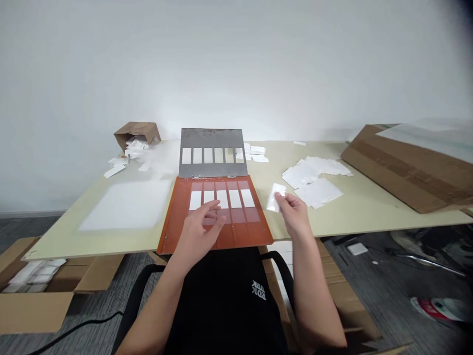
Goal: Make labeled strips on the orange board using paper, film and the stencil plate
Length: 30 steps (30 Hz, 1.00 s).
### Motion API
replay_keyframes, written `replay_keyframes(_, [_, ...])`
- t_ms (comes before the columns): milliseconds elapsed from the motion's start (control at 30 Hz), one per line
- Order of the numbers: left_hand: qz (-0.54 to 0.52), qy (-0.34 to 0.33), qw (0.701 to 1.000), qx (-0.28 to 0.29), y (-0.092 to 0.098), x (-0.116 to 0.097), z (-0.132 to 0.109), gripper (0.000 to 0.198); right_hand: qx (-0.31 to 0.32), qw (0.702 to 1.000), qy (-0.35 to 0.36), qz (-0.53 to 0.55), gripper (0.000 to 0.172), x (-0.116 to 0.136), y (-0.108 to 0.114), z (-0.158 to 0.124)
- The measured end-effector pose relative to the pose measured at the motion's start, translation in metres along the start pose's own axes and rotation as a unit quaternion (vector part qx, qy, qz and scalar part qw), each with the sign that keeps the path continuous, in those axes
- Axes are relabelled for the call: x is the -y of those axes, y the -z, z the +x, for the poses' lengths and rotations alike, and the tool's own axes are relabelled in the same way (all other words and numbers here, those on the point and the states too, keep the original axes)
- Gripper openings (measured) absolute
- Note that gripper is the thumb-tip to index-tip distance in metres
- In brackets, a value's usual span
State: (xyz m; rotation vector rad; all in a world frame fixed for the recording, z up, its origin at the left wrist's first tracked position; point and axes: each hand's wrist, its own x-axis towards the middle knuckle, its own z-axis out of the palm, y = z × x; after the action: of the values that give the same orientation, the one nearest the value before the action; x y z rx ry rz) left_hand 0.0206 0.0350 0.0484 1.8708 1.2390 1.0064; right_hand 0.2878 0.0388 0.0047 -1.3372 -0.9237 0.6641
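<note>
My left hand [202,228] hovers over the orange board [170,217], its fingers apart with nothing between them. A row of white cards [235,199] lies in the board's slots; my fingertips hide part of that row. Hinged to the far edge, a grey metal plate [210,137] stands raised and shows several rectangular cutouts. To the right of the board, my right hand [294,211] pinches a small stack of white cards [274,199] between thumb and fingers, above the table.
On the pale table [354,217] lie loose white sheets [320,191], a white translucent sheet [125,204] and stacked white cards [256,150]. A brown paper bag [150,130] spills white pieces at the back left. A cardboard box [399,167] stands right; an open carton [37,310] sits on the floor.
</note>
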Motion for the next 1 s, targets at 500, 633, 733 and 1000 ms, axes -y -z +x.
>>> replay_keyframes(500, [0.041,-0.016,0.999,-0.008,0.0,0.009,-0.01,0.045,-0.027,0.837,0.016,-0.546,0.037,-0.024,0.071,0.169])
replay_keyframes(633, [0.057,-0.016,0.998,-0.028,0.009,0.018,-0.013,0.045,-0.026,0.813,0.018,-0.581,0.037,-0.031,0.064,0.17])
replay_keyframes(733, [0.07,-0.019,0.997,-0.038,0.014,0.025,-0.014,0.038,0.006,0.796,0.024,-0.605,0.029,-0.034,0.063,0.157])
replay_keyframes(1000, [0.213,-0.055,0.974,-0.049,0.02,0.039,-0.021,0.022,0.041,0.759,0.051,-0.648,0.026,-0.023,0.031,0.131])
